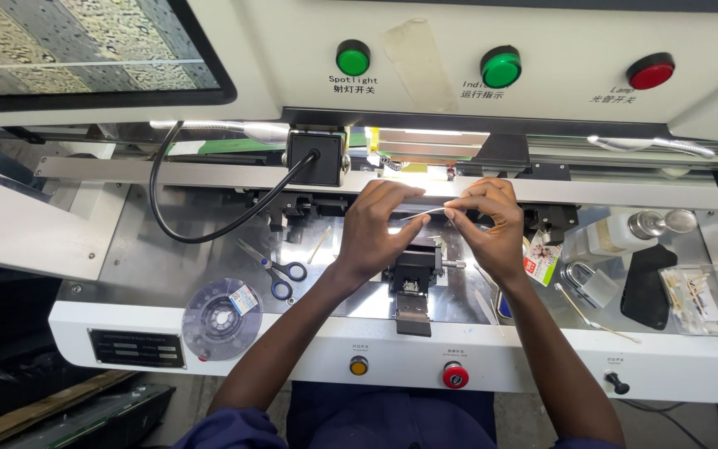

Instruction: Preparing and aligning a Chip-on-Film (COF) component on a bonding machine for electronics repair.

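Observation:
Both hands are raised over the metal work deck of a white machine (542, 357). My left hand (371, 229) and my right hand (488, 224) pinch the two ends of a thin pale strip (425, 214) stretched between their fingertips. The strip hangs just above a small black clamp block (415, 274) fixed at the deck's middle. A bright lamp glows behind the fingers.
Blue-handled scissors (280, 270) and a grey reel (219, 318) lie left of the hands. A padlock (587, 281), a black flat object (646, 287), a small bottle (617, 235) and a clear parts box (695, 291) sit at right. A black cable (209, 233) loops at left.

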